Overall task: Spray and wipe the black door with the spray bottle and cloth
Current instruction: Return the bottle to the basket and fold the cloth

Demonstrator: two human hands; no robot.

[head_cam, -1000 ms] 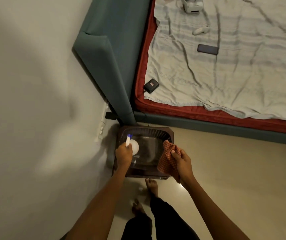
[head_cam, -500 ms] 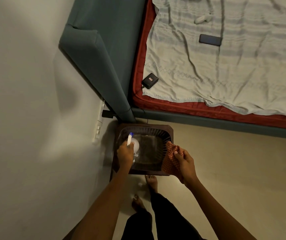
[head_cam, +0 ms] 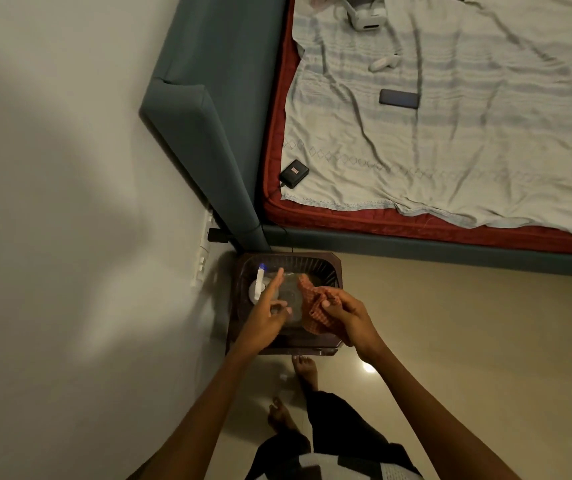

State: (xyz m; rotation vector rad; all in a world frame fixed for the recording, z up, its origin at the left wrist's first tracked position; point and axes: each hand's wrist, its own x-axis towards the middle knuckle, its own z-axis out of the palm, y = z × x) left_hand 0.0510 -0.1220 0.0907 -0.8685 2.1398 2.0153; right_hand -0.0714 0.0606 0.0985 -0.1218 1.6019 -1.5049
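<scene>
Two hands over the stool (head_cam: 336, 263). Left hand (head_cam: 266, 318) fingers spread, holding nothing; spray bottle (head_cam: 258, 285) stands just left of its fingertips. Right hand (head_cam: 348, 315) fingers clamped on the orange cloth (head_cam: 312, 306). Black door not visible.

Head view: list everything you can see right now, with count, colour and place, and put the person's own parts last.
Spray bottle: 1, white with blue tip, standing in the basket, left side.
Cloth: 1, orange checked, over the basket's right side.
Basket: 1, dark brown, on the floor by the bed corner.
Bed frame: 1, teal, against the wall.
Mattress: 1, red.
Sheet: 1, pale striped, rumpled.
Phone: 1, dark, on the sheet.
Black box: 1, at the sheet's edge.
White devices: 2, at the sheet's top.
Wall sockets: white, low on the wall.
Left hand: fingers spread, beside the bottle, holding nothing.
Right hand: grips the cloth.
Feet: 2, bare, on the floor.
</scene>
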